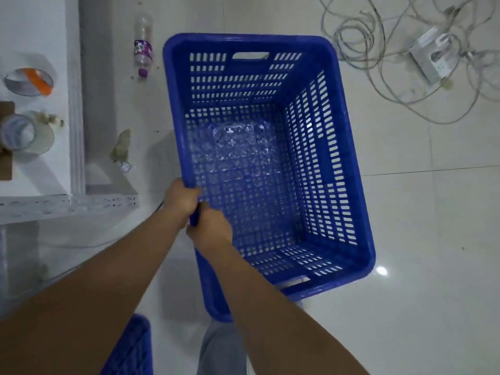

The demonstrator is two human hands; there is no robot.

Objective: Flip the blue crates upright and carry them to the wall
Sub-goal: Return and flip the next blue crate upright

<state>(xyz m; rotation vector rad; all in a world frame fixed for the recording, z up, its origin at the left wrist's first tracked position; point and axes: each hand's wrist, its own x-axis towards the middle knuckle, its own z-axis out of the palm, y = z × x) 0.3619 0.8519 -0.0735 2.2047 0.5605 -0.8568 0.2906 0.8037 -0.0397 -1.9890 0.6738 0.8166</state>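
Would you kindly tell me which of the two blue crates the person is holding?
The large blue crate with its open top facing the camera; both hands grip its left rim. The other crate sits untouched at the bottom edge.

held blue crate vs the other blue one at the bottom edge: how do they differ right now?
The held crate shows whole, its open top facing the camera; the second crate is cut off by the frame, only a corner visible, so its pose is unclear. Left hand and right hand both grip the held crate's rim; no hand touches the second crate. Both are blue perforated plastic.
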